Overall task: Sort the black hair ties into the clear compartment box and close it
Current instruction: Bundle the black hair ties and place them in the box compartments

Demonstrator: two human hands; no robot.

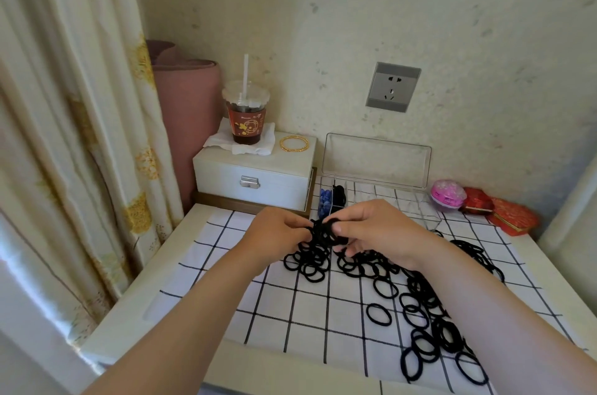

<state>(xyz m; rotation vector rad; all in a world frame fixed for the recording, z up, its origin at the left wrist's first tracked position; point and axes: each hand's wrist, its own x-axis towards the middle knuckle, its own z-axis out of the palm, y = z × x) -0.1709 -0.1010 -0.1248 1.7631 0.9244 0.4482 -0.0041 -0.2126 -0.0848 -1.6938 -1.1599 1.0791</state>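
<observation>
- So the person looks mid-gather: the left hand (pixel 277 233) and right hand (pixel 378 230) both pinch one small bunch of ties (pixel 324 230), held up between them just in front of the clear box (pixel 433 222).
- That box sits at the back of the checked cloth (pixel 290 314), with its lid (pixel 376 159) standing open behind it.
- One compartment at the left end already has some black ties in it (pixel 339 196), right beside one holding blue bits (pixel 325 201). The others look empty, though clear plastic makes that hard to call.
- Loads of loose ties (pixel 420 297) lie spread over the cloth, mostly under and to the right of the right arm, so the job seems early on.
- Next move, best guess: carry the bunch forward and drop it into a compartment. The ties cling together, so strays could fall short. The lid only comes down once the cloth is cleared.
</observation>
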